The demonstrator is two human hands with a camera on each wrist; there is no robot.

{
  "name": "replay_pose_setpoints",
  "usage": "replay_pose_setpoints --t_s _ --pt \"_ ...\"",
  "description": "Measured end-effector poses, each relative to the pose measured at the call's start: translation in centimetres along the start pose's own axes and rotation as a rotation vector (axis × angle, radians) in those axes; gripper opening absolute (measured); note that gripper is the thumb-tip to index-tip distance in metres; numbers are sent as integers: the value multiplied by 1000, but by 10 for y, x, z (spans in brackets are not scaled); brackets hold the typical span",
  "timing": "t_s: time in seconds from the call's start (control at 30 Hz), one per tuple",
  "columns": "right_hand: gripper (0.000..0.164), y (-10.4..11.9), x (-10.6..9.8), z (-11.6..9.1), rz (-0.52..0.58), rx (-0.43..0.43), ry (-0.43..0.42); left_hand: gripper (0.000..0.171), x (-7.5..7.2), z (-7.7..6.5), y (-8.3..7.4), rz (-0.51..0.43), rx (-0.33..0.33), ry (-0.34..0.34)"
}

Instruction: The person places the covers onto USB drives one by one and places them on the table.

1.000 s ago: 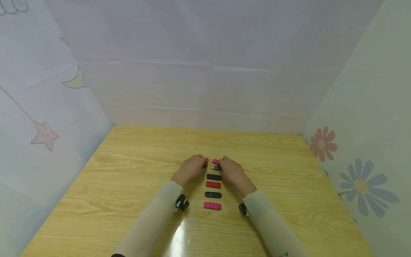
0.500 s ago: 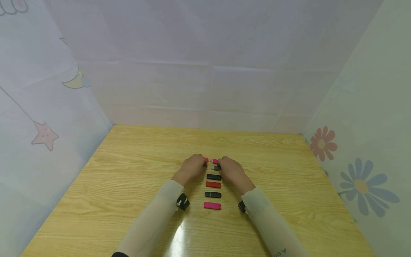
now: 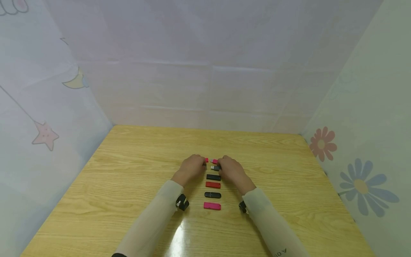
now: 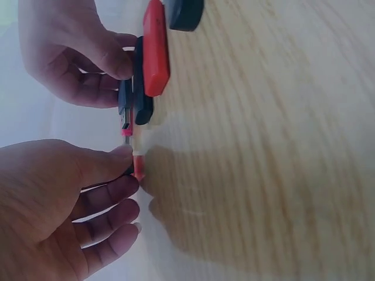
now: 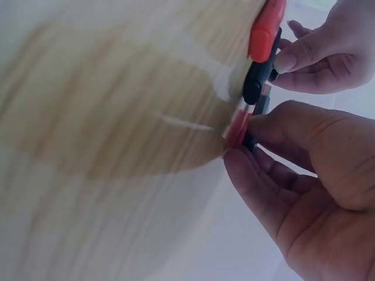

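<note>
My left hand (image 3: 192, 167) pinches a small black cap (image 5: 273, 75) between thumb and forefinger, low over the table. Opposite it, my right hand (image 3: 232, 169) grips the body of a dark USB stick (image 3: 216, 168), whose bare metal plug points left toward the cap. A narrow gap separates plug and cap. Just beyond lies an uncapped pink USB stick (image 3: 214, 161), partly covered by the right fingers. Its bright pink cap (image 3: 207, 160) lies to the left, partly behind the left hand.
Nearer the body, capped USB sticks lie in a column: a black one (image 3: 213, 177), a red one (image 3: 213, 184), a dark rounded one (image 3: 213, 195) and a pink one (image 3: 212, 206). The wooden table (image 3: 128, 160) meets patterned cloth walls at its back and sides.
Both hands stay almost where they were, with the same hold. The dark stick's plug has shifted very slightly left, and less of the black cap shows beside the left fingers.
</note>
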State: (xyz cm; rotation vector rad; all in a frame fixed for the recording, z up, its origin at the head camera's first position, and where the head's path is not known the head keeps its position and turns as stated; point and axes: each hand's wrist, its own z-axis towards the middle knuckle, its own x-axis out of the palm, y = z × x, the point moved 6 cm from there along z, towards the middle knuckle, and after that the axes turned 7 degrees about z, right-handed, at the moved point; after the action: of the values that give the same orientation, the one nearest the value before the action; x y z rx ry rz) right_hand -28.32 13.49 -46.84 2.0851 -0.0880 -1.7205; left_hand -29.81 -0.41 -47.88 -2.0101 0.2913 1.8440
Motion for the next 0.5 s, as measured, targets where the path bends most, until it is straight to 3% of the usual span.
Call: replay_pose_setpoints --t_s 0.27,0.5 --pt "19 -2 -6 -4 30 -23 -44 11 -9 -6 2 -133 19 -37" --pt "16 4 -17 -15 36 -41 -66 14 -16 -15 1 -193 65 -82"
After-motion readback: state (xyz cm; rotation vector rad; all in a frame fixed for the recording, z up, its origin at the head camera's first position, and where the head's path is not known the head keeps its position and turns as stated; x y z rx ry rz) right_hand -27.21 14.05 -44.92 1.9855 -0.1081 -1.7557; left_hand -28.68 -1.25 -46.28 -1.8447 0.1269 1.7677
